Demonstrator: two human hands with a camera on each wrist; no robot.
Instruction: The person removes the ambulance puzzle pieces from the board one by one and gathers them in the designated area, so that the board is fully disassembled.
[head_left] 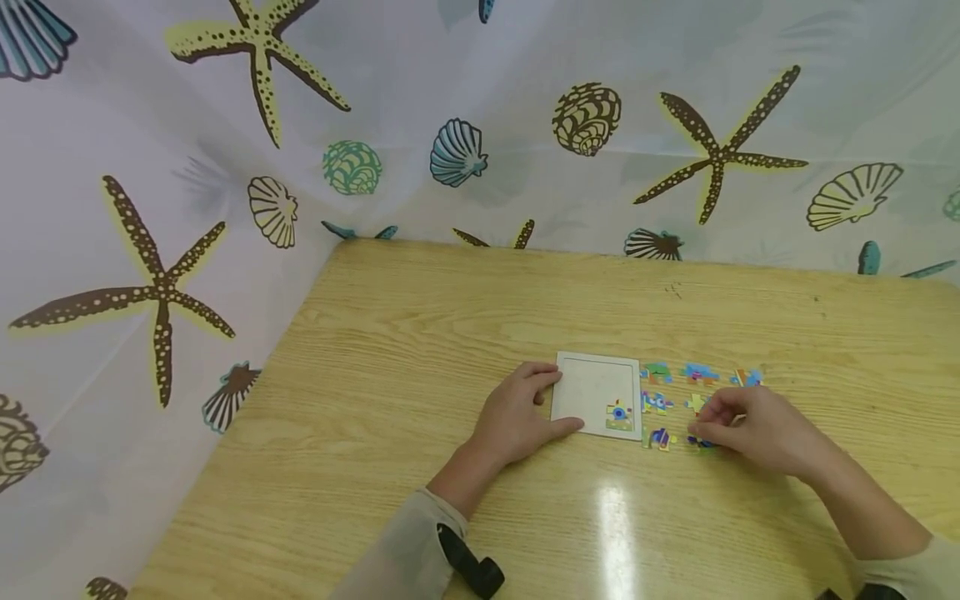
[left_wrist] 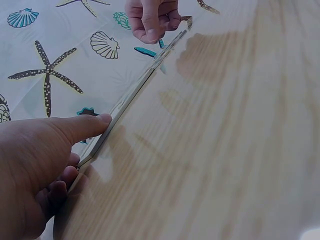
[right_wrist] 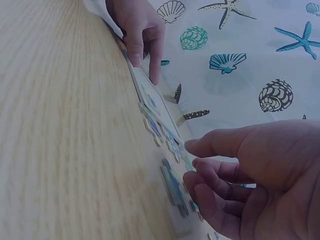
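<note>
A square white puzzle board point(head_left: 592, 387) lies on the table with one colourful jigsaw piece point(head_left: 618, 415) in its lower right corner. My left hand point(head_left: 521, 417) grips the board's left side, thumb on the near edge and fingers along the far part. In the left wrist view, that thumb rests along the board's rim point(left_wrist: 125, 100). My right hand point(head_left: 761, 429) hovers over the loose jigsaw pieces point(head_left: 657, 403) right of the board. Its thumb and fingers are loosely bent, with a gap and nothing visible between them in the right wrist view. They partly hide a dark-blue piece point(head_left: 702, 442).
Several loose pieces lie in rough rows, including a blue one point(head_left: 700, 372) at the back and a purple one point(head_left: 660, 439) near the board's corner. A curtain point(head_left: 517, 192) printed with shells and starfish borders the wooden table point(head_left: 390, 350) behind and at the left.
</note>
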